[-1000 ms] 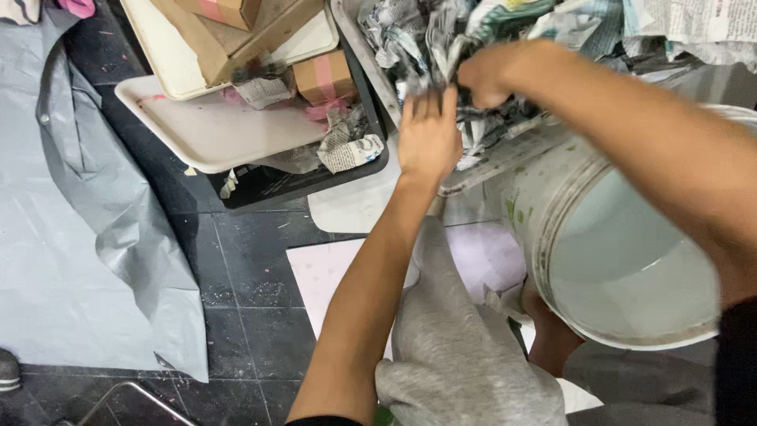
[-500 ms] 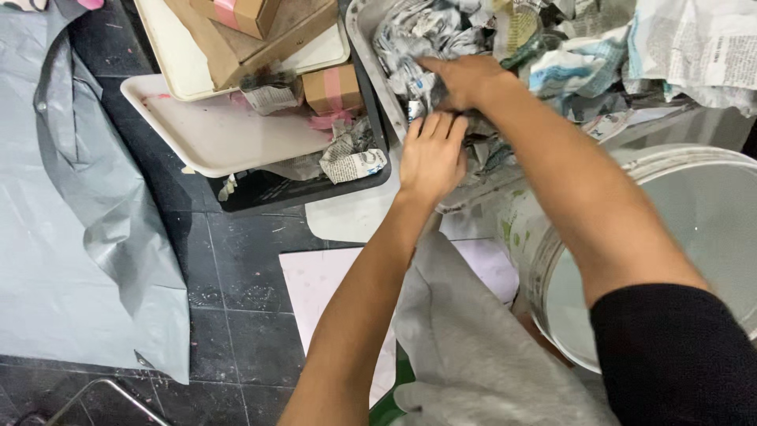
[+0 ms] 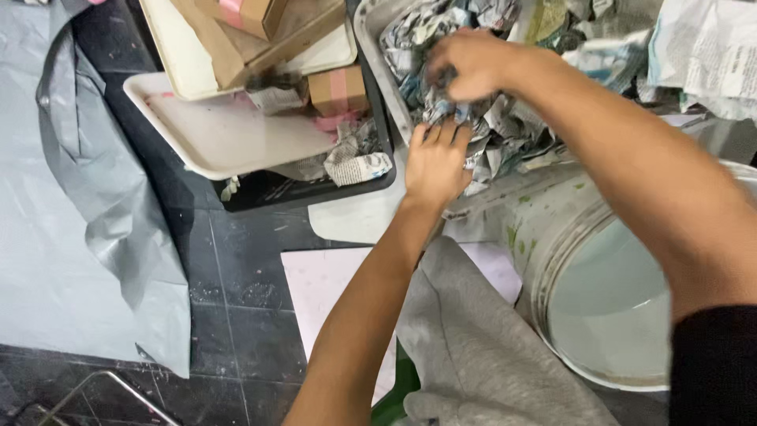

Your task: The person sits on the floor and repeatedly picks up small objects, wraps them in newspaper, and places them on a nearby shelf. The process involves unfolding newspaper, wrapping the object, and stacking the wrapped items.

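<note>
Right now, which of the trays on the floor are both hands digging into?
The grey tray heaped with crumpled newspaper: the left hand and right hand are both in it. The white trays beside it hold cardboard boxes.

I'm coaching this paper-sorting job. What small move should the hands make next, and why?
Probably lift the wad clear: the right hand is already closed on crumpled newspaper in the tray, and the left hand presses flat on the pile below, steadying it.

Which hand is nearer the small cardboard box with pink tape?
Left. The left hand lies to the right of the small cardboard box, on the crumpled newspaper; the right hand is farther right, gripping that paper.
</note>
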